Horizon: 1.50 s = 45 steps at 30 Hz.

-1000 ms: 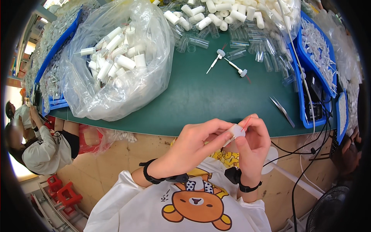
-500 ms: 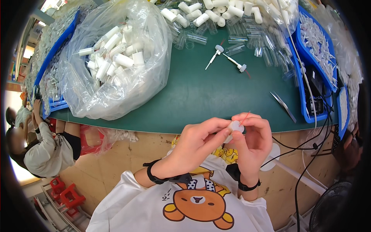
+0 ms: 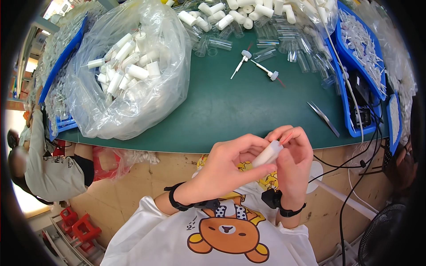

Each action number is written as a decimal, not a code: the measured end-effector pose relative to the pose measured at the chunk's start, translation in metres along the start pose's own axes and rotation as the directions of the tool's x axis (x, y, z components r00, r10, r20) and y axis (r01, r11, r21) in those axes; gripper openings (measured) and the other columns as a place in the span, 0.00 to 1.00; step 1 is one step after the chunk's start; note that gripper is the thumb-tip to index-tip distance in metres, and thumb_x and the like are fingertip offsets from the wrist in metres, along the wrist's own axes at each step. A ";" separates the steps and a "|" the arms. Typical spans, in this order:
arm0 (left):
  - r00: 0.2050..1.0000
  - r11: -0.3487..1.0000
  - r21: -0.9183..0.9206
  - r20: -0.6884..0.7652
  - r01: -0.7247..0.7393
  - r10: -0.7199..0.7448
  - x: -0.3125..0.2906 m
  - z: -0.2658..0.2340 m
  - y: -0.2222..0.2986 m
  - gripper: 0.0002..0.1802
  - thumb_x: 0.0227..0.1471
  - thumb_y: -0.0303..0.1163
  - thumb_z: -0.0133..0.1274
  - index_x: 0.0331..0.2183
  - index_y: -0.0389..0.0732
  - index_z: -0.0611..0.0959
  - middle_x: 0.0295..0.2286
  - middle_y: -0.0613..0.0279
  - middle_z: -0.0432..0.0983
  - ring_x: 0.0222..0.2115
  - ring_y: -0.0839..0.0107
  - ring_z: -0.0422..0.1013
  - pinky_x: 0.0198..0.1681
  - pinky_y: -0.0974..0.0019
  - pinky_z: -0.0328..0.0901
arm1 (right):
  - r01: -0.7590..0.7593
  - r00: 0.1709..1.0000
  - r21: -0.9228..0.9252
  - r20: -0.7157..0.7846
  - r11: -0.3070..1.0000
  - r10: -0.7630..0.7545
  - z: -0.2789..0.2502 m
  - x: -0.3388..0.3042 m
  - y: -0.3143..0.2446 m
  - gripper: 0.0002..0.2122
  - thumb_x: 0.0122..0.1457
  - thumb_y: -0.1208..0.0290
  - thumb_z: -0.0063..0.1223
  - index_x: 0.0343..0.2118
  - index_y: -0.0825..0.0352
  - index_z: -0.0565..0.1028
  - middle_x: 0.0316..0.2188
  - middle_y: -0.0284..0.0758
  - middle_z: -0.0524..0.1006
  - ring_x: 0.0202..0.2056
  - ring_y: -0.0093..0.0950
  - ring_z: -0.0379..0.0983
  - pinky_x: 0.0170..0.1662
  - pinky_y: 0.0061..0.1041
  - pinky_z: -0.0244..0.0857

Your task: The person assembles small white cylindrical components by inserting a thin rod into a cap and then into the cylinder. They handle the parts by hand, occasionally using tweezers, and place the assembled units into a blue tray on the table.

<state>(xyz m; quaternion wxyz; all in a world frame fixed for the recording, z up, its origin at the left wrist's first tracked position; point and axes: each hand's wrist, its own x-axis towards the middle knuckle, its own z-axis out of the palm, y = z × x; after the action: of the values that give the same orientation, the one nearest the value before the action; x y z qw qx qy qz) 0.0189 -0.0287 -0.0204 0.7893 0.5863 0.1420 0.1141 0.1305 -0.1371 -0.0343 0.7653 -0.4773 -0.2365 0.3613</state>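
Over at the far left, a co-worker [image 3: 57,173] in a pale top sits near some red stools [image 3: 85,227]. Coming in from there, a big clear bag [image 3: 137,117] sits on the green tabletop [image 3: 213,106], its mouth showing white-and-clear cylinders [image 3: 136,72] lying every which way.

Right of it, at the near edge, the left hand [image 3: 224,166] has a close grip, thumb and fingers around the lower part of one white cylinder [image 3: 267,155], tilted with its clear-looking end up and to the right. A red strand [image 3: 287,138] shows at that end. The right hand [image 3: 295,153] has a narrow grip there, thumb and fingers on the upper end; whether it also pinches the strand, I can't tell.

Beyond the hands lie two white stemmed pieces [image 3: 268,73] with red strands, and loose clear tubes [image 3: 304,61]; farther right, tweezers [image 3: 324,119] and a blue tray [image 3: 355,128].

I'd judge the step in hand to be two-handed work at the strand end. The next move seems to call for a steady left hold, with the right fingers minding that thin strand.
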 end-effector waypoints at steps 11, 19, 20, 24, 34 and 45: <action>0.995 0.996 0.040 0.059 0.083 -0.085 0.001 -0.002 0.008 0.16 0.51 0.29 0.53 0.42 0.33 0.73 0.34 0.57 0.74 0.34 0.74 0.72 0.38 0.70 0.68 | 0.002 0.983 0.012 0.182 1.000 -0.004 -0.006 0.001 -0.008 0.15 0.56 0.75 0.43 0.45 0.77 0.67 0.45 0.49 0.69 0.45 0.34 0.69 0.46 0.30 0.65; 0.999 0.994 0.101 0.015 -0.047 0.045 0.004 0.004 0.011 0.14 0.52 0.23 0.50 0.42 0.32 0.71 0.35 0.59 0.72 0.31 0.78 0.70 0.30 0.75 0.66 | 0.080 0.987 -0.017 0.140 0.997 -0.077 -0.009 -0.002 -0.007 0.12 0.55 0.76 0.49 0.42 0.75 0.70 0.45 0.47 0.69 0.46 0.33 0.67 0.47 0.31 0.63; 1.000 0.992 0.122 0.004 -0.025 0.024 0.004 0.005 0.013 0.14 0.52 0.22 0.49 0.42 0.31 0.71 0.35 0.58 0.72 0.31 0.77 0.70 0.30 0.74 0.66 | 0.078 0.988 -0.002 0.135 0.997 -0.077 -0.009 -0.002 -0.007 0.12 0.54 0.76 0.49 0.41 0.75 0.70 0.45 0.47 0.69 0.46 0.33 0.67 0.47 0.31 0.63; 0.998 0.998 -0.042 0.048 0.048 -0.046 0.004 0.004 0.014 0.12 0.52 0.21 0.47 0.41 0.31 0.71 0.34 0.58 0.72 0.29 0.76 0.71 0.28 0.74 0.66 | 0.071 0.989 0.034 0.131 0.997 -0.075 -0.013 -0.004 -0.005 0.13 0.54 0.75 0.50 0.42 0.74 0.69 0.43 0.45 0.69 0.45 0.32 0.67 0.47 0.30 0.63; 0.997 0.987 0.145 -0.017 -0.075 0.078 0.004 0.002 0.007 0.11 0.50 0.25 0.52 0.38 0.34 0.74 0.31 0.59 0.74 0.31 0.73 0.72 0.33 0.71 0.67 | 0.168 0.968 -0.128 0.209 0.978 -0.139 -0.014 -0.001 -0.008 0.22 0.44 0.80 0.60 0.44 0.73 0.69 0.44 0.41 0.66 0.44 0.30 0.66 0.44 0.27 0.64; 0.993 0.981 0.151 0.007 -0.121 0.122 0.012 -0.014 0.001 0.22 0.44 0.17 0.56 0.44 0.32 0.70 0.43 0.53 0.70 0.40 0.70 0.69 0.44 0.68 0.65 | 0.234 0.970 -0.373 0.152 0.898 -0.190 -0.007 0.012 -0.022 0.14 0.41 0.84 0.59 0.34 0.72 0.74 0.39 0.39 0.67 0.40 0.27 0.67 0.42 0.25 0.62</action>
<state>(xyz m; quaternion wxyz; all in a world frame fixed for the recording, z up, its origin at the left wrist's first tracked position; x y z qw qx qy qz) 0.0250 -0.0118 -0.0243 0.7339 0.6520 0.1150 0.1516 0.1502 -0.1384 -0.0171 0.6759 -0.5699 -0.3964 0.2475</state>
